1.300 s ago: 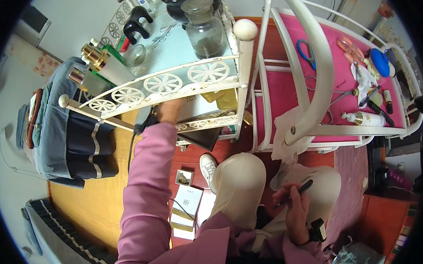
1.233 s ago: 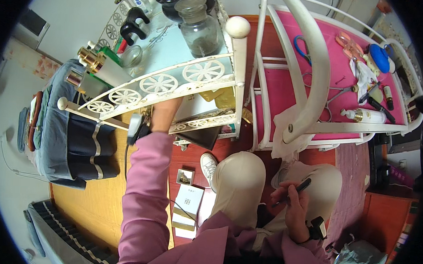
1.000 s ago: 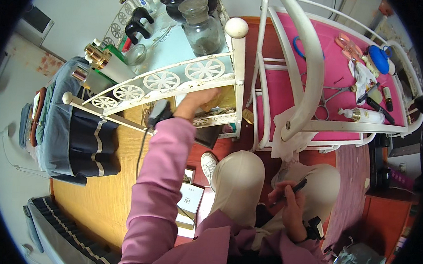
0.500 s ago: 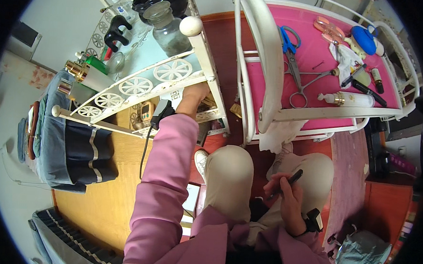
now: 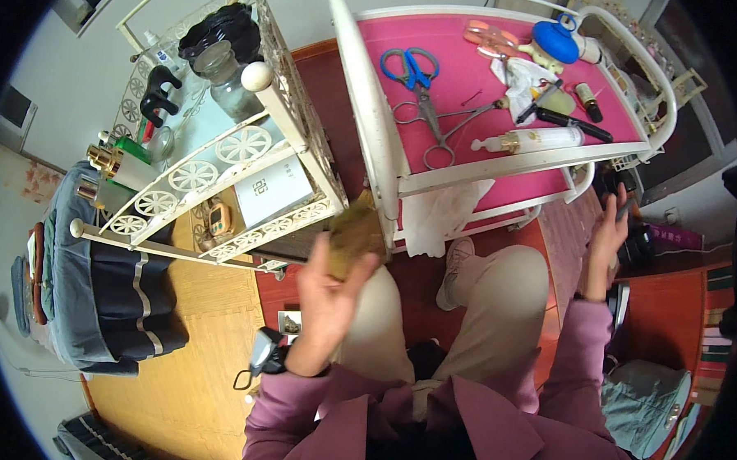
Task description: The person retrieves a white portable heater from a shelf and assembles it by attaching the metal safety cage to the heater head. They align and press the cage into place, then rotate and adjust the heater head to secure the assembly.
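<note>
1. Holding a gold packet [image 5: 353, 239], our left hand [image 5: 326, 300] has its thumb and fingers clamped on the near part; motion blur hides the exact contact.

2. Out past the fingertips lies most of the packet, ahead of the palm and slightly to its right. It hangs over the gap between the right front corner of the white shelf [image 5: 191, 177] and the left front corner of the pink-topped trolley [image 5: 461, 175].

3. As far as we can judge through the blur, its long axis runs away from us, with the far end leaning a little right, toward the trolley's corner post. We cannot tell its top from its bottom.

4. Our left hand is clearly the nearer one; our right hand [image 5: 605, 240] is well apart, just off the trolley's right front corner.

5. Between the right hand's thumb and fingers we have a dark pen [image 5: 624, 210], seemingly pinched. It slants away and to the right; we cannot tell which end is the tip.

6. Inside the shelf's lower level, we see a white box [image 5: 273, 191] behind the front rail, toward the right corner, and an orange gadget [image 5: 219, 218] to its left.

7. Along the trolley's front edge lies a white bottle [image 5: 545, 140], its nozzle pointing left, with blue-handled scissors [image 5: 422, 83] near the left edge.
</note>
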### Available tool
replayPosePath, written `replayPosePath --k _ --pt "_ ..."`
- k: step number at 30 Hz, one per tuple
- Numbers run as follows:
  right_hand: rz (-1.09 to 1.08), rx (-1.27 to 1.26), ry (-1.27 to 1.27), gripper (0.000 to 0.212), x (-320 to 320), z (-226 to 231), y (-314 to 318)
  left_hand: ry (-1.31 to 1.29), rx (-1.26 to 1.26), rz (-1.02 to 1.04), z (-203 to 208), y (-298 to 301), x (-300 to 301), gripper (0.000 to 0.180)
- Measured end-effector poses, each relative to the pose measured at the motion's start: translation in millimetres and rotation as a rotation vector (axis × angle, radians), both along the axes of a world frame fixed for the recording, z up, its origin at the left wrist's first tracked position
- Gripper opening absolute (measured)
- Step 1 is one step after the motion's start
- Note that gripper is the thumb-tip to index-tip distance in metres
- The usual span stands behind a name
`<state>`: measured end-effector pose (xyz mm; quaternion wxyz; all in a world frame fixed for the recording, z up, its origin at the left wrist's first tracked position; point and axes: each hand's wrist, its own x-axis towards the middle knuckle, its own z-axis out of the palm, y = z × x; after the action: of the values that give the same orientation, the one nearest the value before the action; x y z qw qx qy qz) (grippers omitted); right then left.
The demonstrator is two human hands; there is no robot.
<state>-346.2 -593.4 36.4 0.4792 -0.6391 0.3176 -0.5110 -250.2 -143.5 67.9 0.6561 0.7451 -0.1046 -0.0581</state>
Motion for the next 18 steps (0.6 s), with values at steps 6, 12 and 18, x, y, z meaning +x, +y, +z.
replayPosePath --k 6,12,18 --pt "-0.113 -0.316 0.301 0.061 35 -39 -94 0.127 -0.154 -0.086 -50 -74 37 0.038" --pt "0.087 -0.23 0.426 0.05 60 -41 -91 0.038 -0.072 0.073 -94 -98 66 0.041" --pt "0.024 -0.255 0.596 0.041 82 -49 -77 -0.056 0.048 0.213 -103 -127 82 0.033"
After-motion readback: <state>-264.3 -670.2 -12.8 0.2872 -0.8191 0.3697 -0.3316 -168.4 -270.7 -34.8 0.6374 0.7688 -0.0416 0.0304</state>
